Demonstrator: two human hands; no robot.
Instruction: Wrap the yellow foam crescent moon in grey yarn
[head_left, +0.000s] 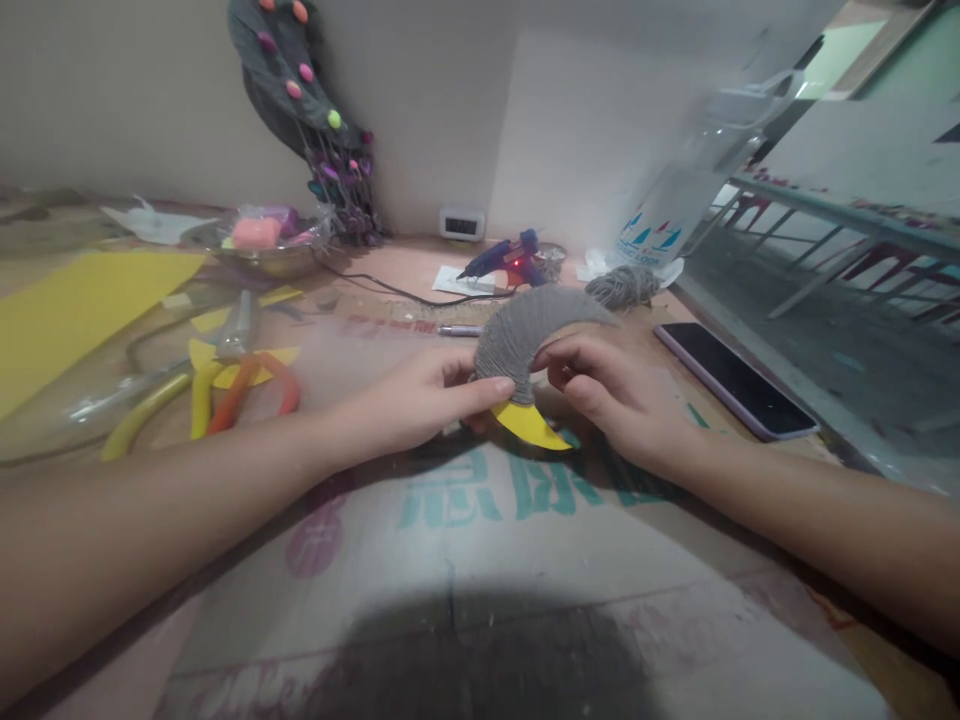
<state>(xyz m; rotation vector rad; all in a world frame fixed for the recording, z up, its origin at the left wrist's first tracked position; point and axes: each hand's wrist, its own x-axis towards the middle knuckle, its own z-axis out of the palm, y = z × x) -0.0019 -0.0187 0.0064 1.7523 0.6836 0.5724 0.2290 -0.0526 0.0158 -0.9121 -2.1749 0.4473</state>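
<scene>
Being gripped by the left hand [427,400], the crescent [517,335] is held above the counter [409,262], with the thumb pressed on its front and the other fingers partly hidden behind it. Its upper part is wound in grey yarn, while its lower tip is left bare and yellow, pointed toward the right. The right hand [611,395] is partly closed, its fingers curled at the inner curve; whether anything is pinched there cannot be told.

Beneath the hands, the counter is covered by a pale sheet [420,590] marked with green characters. Just beyond the crescent, a pen [460,330] is laid flat, and behind it a blue glue gun [502,258], its red light lit, is placed with its nozzle over a white card [463,281]. A grey yarn bundle [624,287] is set near the bottle [664,205]. To the right, a phone [735,380] is laid screen up. To the left, yellow and orange handles [244,392] are crowded near yellow scraps [211,320], with a yellow sheet [67,320] spread farther out. At the back, a clock [461,224] and a bowl [274,262] of pink, plastic-wrapped items are seen, below a pompom-dotted grey ornament [281,90].
</scene>
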